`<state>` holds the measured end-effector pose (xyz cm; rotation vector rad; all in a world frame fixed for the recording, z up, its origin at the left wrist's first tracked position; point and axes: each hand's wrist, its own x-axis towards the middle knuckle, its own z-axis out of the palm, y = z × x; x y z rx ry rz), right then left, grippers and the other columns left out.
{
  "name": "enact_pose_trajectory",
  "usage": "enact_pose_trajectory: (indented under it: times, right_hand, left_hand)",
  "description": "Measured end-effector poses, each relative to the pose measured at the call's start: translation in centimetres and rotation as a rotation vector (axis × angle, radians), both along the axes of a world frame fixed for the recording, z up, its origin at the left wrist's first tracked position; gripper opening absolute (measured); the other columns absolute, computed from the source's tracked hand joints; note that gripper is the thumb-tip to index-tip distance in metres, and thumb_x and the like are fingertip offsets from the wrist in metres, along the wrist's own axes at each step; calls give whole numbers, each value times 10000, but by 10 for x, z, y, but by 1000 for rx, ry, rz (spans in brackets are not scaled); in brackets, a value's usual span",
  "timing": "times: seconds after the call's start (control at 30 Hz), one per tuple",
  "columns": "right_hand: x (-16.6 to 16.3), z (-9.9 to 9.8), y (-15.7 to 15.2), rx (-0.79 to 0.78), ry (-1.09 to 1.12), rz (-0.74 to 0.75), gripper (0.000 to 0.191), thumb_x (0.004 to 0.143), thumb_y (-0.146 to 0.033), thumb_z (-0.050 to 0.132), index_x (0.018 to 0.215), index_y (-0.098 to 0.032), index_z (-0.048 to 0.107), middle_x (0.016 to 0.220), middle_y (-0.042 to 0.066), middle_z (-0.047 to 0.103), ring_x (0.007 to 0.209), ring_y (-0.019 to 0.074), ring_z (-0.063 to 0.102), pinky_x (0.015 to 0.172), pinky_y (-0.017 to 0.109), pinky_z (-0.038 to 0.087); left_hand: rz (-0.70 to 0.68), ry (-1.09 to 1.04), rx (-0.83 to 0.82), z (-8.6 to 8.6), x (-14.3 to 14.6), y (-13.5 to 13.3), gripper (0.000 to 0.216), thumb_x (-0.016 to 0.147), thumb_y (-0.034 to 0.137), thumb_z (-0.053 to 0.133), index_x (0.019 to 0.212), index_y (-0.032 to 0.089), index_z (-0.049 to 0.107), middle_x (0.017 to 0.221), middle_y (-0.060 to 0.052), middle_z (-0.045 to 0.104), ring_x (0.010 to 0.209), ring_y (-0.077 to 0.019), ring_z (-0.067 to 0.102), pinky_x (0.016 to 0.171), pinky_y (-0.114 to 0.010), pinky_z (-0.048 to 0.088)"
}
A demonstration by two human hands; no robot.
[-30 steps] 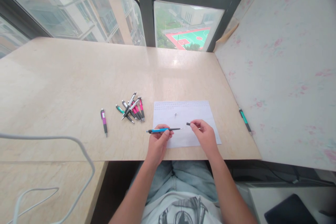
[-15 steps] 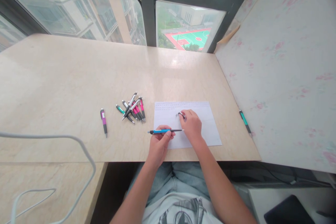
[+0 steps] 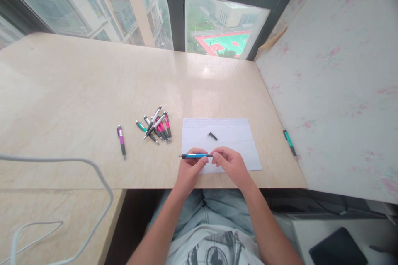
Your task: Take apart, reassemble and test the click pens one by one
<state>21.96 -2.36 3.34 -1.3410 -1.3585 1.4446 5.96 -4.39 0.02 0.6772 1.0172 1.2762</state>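
A blue pen (image 3: pixel 193 156) lies level in my left hand (image 3: pixel 188 173), pinched between thumb and fingers over the front part of a sheet of paper (image 3: pixel 236 136). My right hand (image 3: pixel 230 164) has its thumb and fingers closed around the pen's thin tip end at the right. Just beyond both hands, a short black pen part (image 3: pixel 213 136) rests on the paper, apart from the fingers. Lines of handwriting run along the sheet's far edge. My right fingertips cover the very tip of the pen.
Left of the paper is a pile of several pens (image 3: pixel 157 126), with a purple pen (image 3: pixel 121 142) farther left. A green pen (image 3: pixel 290 143) lies by the wall at right. A white cable (image 3: pixel 93 165) loops over the left side. Windows stand behind the table (image 3: pixel 93 91).
My right hand has let go of the black part, leaving it on the paper, and has come back toward me to grip the blue pen's tip end. My left hand keeps its hold.
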Motion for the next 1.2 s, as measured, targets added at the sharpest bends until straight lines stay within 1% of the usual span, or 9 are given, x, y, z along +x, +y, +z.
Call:
enact_pose_trajectory:
  times: [0.17,0.3,0.43,0.57,0.63,0.8,0.93,1.03,1.2]
  right_hand:
    - [-2,0,-5,-26,63,-151,207,796,-396,719,856,-199,701,694,11,673,650,147,597,621,270,481]
    - [-7,-1,-10,-124,310,-316,229,769,-385,757,876,-197,683,655,-9,635,597,109,535,544,227,414]
    - [-22,-3,-15,-231,565,-425,263,750,-406,777,804,-178,656,631,-15,597,544,83,484,481,205,360]
    - [-31,-6,-19,-153,520,-521,247,750,-390,781,796,-188,646,634,-14,623,581,96,539,545,215,431]
    - [-32,-6,-20,-64,394,-497,228,781,-398,751,813,-195,653,654,-1,655,614,118,585,594,243,474]
    - [-23,1,-21,160,115,-319,187,828,-384,697,817,-199,677,720,33,700,661,165,653,618,290,528]
    - [-12,2,-15,163,103,-280,176,816,-378,704,852,-210,668,764,34,705,698,178,673,653,305,551]
    - [-4,-2,-12,154,108,-244,213,792,-384,722,904,-216,655,840,42,705,767,191,677,680,312,553]
    - [8,-3,-9,117,47,-209,197,848,-403,657,824,-207,651,697,20,681,643,163,630,613,292,519]
  left_hand:
    - [25,-57,16,2,1,0,237,771,340,752,932,168,720,759,-36,682,748,-153,609,742,-273,459]
    - [40,-69,8,2,2,0,225,762,323,763,915,160,736,771,-51,705,747,-158,626,754,-285,478]
    - [38,-39,6,-1,2,-2,227,750,303,778,931,168,747,804,-56,731,765,-161,644,772,-287,494]
    - [72,-60,9,-2,3,-4,224,739,299,789,906,154,757,768,-56,729,725,-148,638,757,-277,504]
    - [98,-123,-8,-1,3,-4,215,745,311,785,884,150,755,750,-58,726,702,-143,636,731,-269,508]
    - [133,-224,-37,9,5,-4,192,778,326,757,842,145,743,687,-43,700,640,-114,613,646,-226,487]
    - [123,-198,-46,16,6,-4,189,764,301,771,862,143,745,733,-50,712,693,-129,631,701,-250,500]
    - [117,-178,-54,15,7,-4,203,762,305,771,890,149,747,772,-53,723,735,-139,639,742,-265,501]
    - [92,-136,-53,8,6,-3,220,761,313,773,907,150,750,776,-55,726,753,-140,640,746,-257,492]
